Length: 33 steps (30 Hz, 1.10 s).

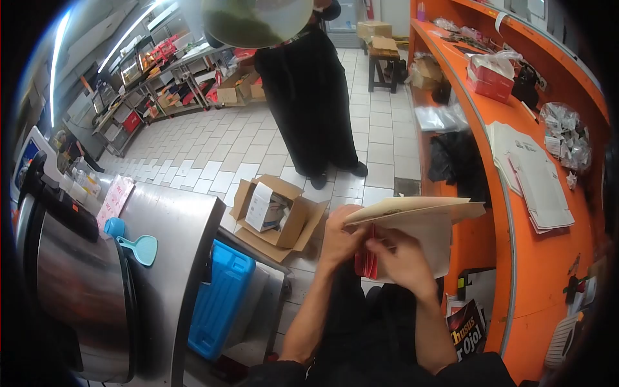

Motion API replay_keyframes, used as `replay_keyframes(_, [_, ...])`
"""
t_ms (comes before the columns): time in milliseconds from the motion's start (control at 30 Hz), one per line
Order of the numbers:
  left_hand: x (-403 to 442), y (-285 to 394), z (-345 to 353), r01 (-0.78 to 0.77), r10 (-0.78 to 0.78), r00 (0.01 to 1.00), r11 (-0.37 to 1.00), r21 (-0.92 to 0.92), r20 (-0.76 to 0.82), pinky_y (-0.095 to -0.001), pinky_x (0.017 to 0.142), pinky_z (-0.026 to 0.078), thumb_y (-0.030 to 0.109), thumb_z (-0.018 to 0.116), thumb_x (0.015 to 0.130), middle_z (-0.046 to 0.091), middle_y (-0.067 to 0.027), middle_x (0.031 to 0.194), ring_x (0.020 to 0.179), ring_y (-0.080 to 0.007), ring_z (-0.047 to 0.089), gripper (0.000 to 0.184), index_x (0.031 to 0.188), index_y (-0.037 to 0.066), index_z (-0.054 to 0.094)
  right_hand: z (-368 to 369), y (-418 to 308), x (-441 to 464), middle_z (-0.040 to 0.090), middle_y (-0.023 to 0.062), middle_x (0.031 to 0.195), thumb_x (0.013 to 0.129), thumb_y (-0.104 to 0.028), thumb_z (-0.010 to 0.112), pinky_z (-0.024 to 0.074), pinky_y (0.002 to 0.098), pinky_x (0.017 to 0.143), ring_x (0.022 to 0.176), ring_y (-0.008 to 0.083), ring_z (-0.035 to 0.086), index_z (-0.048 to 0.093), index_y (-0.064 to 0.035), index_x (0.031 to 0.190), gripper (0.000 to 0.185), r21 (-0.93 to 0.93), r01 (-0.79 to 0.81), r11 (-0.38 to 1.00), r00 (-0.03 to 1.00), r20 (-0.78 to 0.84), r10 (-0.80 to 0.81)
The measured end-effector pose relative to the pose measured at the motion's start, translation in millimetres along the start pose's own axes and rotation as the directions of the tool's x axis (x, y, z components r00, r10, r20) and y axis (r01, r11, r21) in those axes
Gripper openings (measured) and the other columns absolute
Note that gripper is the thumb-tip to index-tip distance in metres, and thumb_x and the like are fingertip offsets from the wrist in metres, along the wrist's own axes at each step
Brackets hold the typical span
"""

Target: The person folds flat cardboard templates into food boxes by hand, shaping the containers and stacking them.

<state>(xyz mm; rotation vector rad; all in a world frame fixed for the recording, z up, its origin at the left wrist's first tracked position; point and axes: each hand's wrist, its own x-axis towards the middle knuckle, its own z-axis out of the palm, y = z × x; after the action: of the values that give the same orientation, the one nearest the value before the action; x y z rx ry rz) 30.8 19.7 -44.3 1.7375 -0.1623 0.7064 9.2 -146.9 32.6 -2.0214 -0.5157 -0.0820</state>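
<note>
My left hand (343, 237) is closed round the left edge of a stack of cream paper bags (419, 222), held in front of my body. Several folded red papers (365, 263) hang between my two hands, below the upper bag. My right hand (403, 258) has its fingers bent and pressed against the red papers, in front of the bags. Some of its fingertips are hidden behind the red fold.
A person in black trousers (306, 97) stands ahead, holding a large bowl (255, 22). An open cardboard box (277, 219) lies on the floor. The steel table (167, 219) with a blue scoop (142, 250) is left; orange shelving (477, 129) with more paper bags (538, 177) is right.
</note>
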Motion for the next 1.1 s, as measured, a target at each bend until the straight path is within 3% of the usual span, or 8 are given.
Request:
replay_keyframes(67, [-5.9, -10.7, -7.6, 0.154, -0.126, 0.986, 0.935, -0.321, 0.107, -0.0308, 0.078, 0.052, 0.021, 0.071, 0.086, 0.068, -0.006, 0.089, 0.082, -0.0161, 0.064, 0.032, 0.109, -0.001, 0.067, -22.2, 11.8, -9.5, 0.069, 0.0168, 0.095, 0.092, -0.012, 0.061, 0.0503, 0.0394, 0.081, 0.089, 0.0253, 0.067, 0.065, 0.0024, 0.107, 0.021, 0.064, -0.128, 0.99, 0.976, -0.168, 0.138])
replay_keyframes(167, [2.3, 28.5, -10.0, 0.223, -0.187, 0.959, 0.961, -0.163, 0.213, -0.0293, 0.076, 0.051, 0.021, 0.07, 0.088, 0.068, -0.0052, 0.091, 0.082, -0.0126, 0.064, 0.031, 0.108, -0.001, 0.066, -71.1, 65.4, -23.9, 0.067, 0.0112, 0.117, 0.099, -0.025, 0.056, 0.0501, 0.0355, 0.089, 0.106, 0.0233, 0.064, 0.063, 0.0018, 0.12, 0.035, -0.078, -0.252, 0.965, 0.723, -0.678, 0.134])
replay_keyframes(333, [6.7, 34.8, -1.4, 0.307, -0.301, 0.942, 0.952, -0.016, 0.148, -0.0273, 0.075, 0.052, 0.015, 0.071, 0.086, 0.069, -0.0037, 0.09, 0.081, -0.011, 0.064, 0.023, 0.103, 0.0, 0.065, -83.6, 113.3, -19.4, 0.06, 0.0129, 0.132, 0.102, -0.035, 0.047, 0.0476, 0.034, 0.095, 0.115, 0.0225, 0.06, 0.057, 0.001, 0.131, 0.047, 0.478, -0.364, 0.799, 0.813, -0.255, 0.523])
replay_keyframes(433, [2.4, 16.1, 1.2, 0.491, -0.463, 0.862, 0.864, -0.113, 0.205, -0.0276, 0.077, 0.051, 0.01, 0.069, 0.086, 0.069, -0.0035, 0.091, 0.083, -0.0125, 0.064, 0.021, 0.103, -0.002, 0.064, -80.2, 118.2, -13.3, 0.064, 0.0106, 0.121, 0.099, -0.031, 0.055, 0.0471, 0.0313, 0.089, 0.106, 0.0192, 0.06, 0.059, 0.0035, 0.126, 0.044, 0.451, -0.347, 0.822, 0.817, -0.284, 0.501])
replay_keyframes(633, [7.1, 21.6, 11.4, 0.37, -0.364, 0.927, 0.926, -0.068, 0.094, -0.0283, 0.085, 0.05, 0.006, 0.069, 0.086, 0.066, -0.0084, 0.104, 0.095, -0.0143, 0.063, 0.03, 0.113, -0.001, 0.059, -69.6, 137.0, -5.6, 0.068, 0.0124, 0.104, 0.095, -0.029, 0.062, 0.0454, 0.0294, 0.085, 0.095, 0.018, 0.06, 0.064, 0.0065, 0.115, 0.04, 0.653, -0.376, 0.657, 0.767, -0.179, 0.617])
replay_keyframes(900, [8.4, -0.2, -2.8, 0.441, -0.444, 0.874, 0.895, 0.063, 0.197, -0.0268, 0.082, 0.05, 0.006, 0.07, 0.089, 0.066, -0.0079, 0.107, 0.095, -0.015, 0.063, 0.032, 0.117, -0.002, 0.058, -61.7, 146.6, 0.3, 0.069, 0.0144, 0.106, 0.091, -0.015, 0.063, 0.047, 0.0306, 0.089, 0.1, 0.0176, 0.062, 0.065, 0.0086, 0.111, 0.031, 0.474, -0.217, 0.854, 0.875, -0.293, 0.385])
replay_keyframes(1033, [14.5, -14.8, -3.2, 0.425, -0.426, 0.889, 0.904, 0.042, 0.165, -0.0288, 0.083, 0.05, 0.01, 0.07, 0.09, 0.066, -0.0097, 0.109, 0.096, -0.0169, 0.063, 0.037, 0.122, -0.003, 0.056, -62.0, 153.1, 6.5, 0.071, 0.0143, 0.103, 0.091, -0.021, 0.067, 0.0465, 0.0297, 0.092, 0.103, 0.0183, 0.062, 0.069, 0.0067, 0.106, 0.032, 0.464, -0.331, 0.822, 0.803, -0.318, 0.504])
replay_keyframes(1100, [16.2, -5.5, 4.1, 0.456, -0.463, 0.878, 0.886, 0.085, 0.119, -0.0301, 0.086, 0.049, 0.011, 0.069, 0.091, 0.065, -0.011, 0.113, 0.098, -0.0178, 0.062, 0.042, 0.126, -0.003, 0.053, -45.6, 175.0, 11.7, 0.069, 0.0187, 0.107, 0.09, -0.03, 0.068, 0.0472, 0.0325, 0.094, 0.105, 0.0216, 0.062, 0.069, 0.0055, 0.108, 0.039, 0.176, -0.338, 0.925, 0.818, -0.431, 0.38])
